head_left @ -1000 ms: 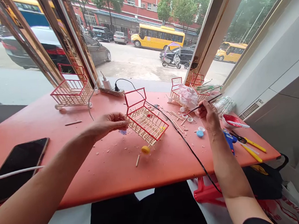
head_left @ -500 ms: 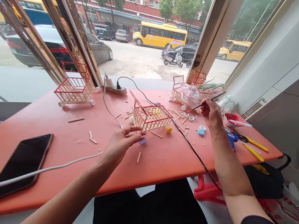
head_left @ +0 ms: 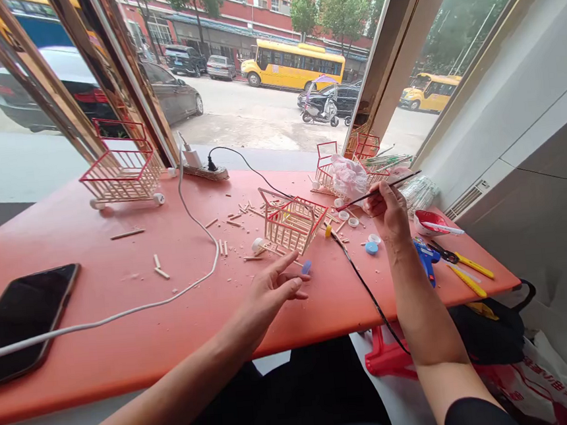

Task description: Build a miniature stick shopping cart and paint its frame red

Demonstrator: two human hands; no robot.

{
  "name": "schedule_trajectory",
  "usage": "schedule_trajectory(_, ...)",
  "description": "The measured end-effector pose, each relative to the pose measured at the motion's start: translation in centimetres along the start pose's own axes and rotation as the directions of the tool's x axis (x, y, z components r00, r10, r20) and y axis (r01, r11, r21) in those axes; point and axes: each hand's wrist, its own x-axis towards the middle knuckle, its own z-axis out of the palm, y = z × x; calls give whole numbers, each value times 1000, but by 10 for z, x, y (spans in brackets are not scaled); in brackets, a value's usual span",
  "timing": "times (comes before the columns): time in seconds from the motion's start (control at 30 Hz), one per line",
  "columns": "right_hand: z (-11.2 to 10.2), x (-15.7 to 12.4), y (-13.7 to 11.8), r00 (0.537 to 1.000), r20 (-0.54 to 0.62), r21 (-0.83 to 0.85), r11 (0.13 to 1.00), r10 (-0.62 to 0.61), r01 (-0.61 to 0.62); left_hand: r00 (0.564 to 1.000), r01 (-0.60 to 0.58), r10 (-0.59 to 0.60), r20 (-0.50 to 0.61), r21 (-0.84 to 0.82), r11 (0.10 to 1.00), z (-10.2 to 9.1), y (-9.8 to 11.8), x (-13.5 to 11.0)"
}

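Observation:
A small shopping cart [head_left: 292,233] made of wooden sticks, its upper rim partly red, stands in the middle of the table on bottle-cap wheels, one yellow [head_left: 328,231], one blue [head_left: 307,267]. Just in front of it my left hand [head_left: 273,294] has its fingers apart and holds nothing; the index finger lies close to the cart's lower edge, and whether it touches I cannot tell. My right hand [head_left: 387,213] pinches a thin dark paintbrush [head_left: 406,178], whose reddish tip points left, to the right of the cart. A bowl of red paint [head_left: 429,218] sits beyond that hand.
Another red-rimmed cart [head_left: 123,170] stands at the back left; more are behind a crumpled plastic bag [head_left: 350,177]. Loose sticks and caps [head_left: 371,248] lie around. A phone [head_left: 27,321], white cable [head_left: 124,316], black cord [head_left: 364,285], blue glue gun [head_left: 426,258] and pliers [head_left: 471,265] are also on the table.
The cart has turned on the table, its handle side now facing more to the left. My left hand has come off it, moving right and nearer. The brush stays in my right hand.

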Motion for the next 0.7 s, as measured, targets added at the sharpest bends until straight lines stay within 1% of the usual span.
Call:
schedule_trajectory(0.07, 0, -1, -1, 1000, -19, 1, 1000, -7, 8, 1000, -10, 11, 27, -12, 1000, 7, -7, 0)
schedule_trajectory(0.13, 0, -1, -1, 999, -34, -6, 1000, -21, 21, 998, -17, 15, 66, 38, 999, 11, -11, -2)
schedule_trajectory(0.2, 0, -1, -3, 998, -50, -14, 999, -43, 43, 995, -68, 57, 86, 137, 988, 9, -12, -7)
schedule_trajectory(0.23, 0, 0, -4, 996, -61, -16, 998, -58, 57, 990, -120, 103, 93, 212, 970, 7, -11, -10)
schedule_trajectory(0.27, 0, -1, -7, 994, -76, -15, 997, -76, 75, 980, -194, 170, 103, 308, 931, 4, -10, -13)
schedule_trajectory(0.3, 1, -1, -11, 991, -91, -16, 995, -99, 98, 958, -286, 255, 129, 415, 864, 2, -9, -16)
schedule_trajectory(0.33, 2, -3, -16, 986, -103, -21, 992, -128, 127, 920, -391, 347, 185, 515, 762, 0, -8, -19)
schedule_trajectory(0.37, 3, -7, -22, 980, -112, -34, 986, -166, 163, 859, -504, 436, 267, 589, 632, 0, -8, -21)
schedule_trajectory(0.4, 5, -12, -30, 971, -114, -54, 977, -211, 206, 781, -614, 492, 386, 621, 488, 2, -7, -23)
schedule_trajectory(0.43, 8, -20, -37, 959, -103, -87, 963, -265, 256, 680, -723, 511, 526, 600, 343, 5, -8, -24)
schedule_trajectory(0.47, 11, -30, -45, 943, -90, -127, 943, -321, 309, 563, -820, 469, 680, 529, 217, 11, -9, -24)
schedule_trajectory(0.5, 14, -41, -53, 924, -65, -174, 916, -376, 361, 459, -886, 392, 798, 443, 135, 18, -10, -23)
schedule_trajectory(0.53, 16, -55, -59, 898, -29, -229, 878, -439, 421, 351, -935, 301, 887, 346, 71, 27, -13, -22)
schedule_trajectory(0.57, 19, -69, -63, 877, 10, -299, 836, -480, 461, 238, -970, 237, 942, 241, 14, 36, -16, -20)
schedule_trajectory(0.6, 20, -83, -67, 861, 66, -378, 786, -504, 489, 147, -988, 181, 972, 154, -26, 45, -20, -17)
schedule_trajectory(0.63, 21, -96, -68, 851, 135, -455, 731, -507, 508, 77, -995, 150, 986, 86, -49, 53, -25, -13)
schedule_trajectory(0.67, 21, -108, -69, 847, 216, -525, 674, -486, 520, 27, -998, 128, 991, 35, -59, 60, -30, -9)
schedule_trajectory(0.7, 21, -118, -68, 827, 278, -574, 605, -489, 551, -10, -998, 113, 994, -3, -65, 65, -35, -5)
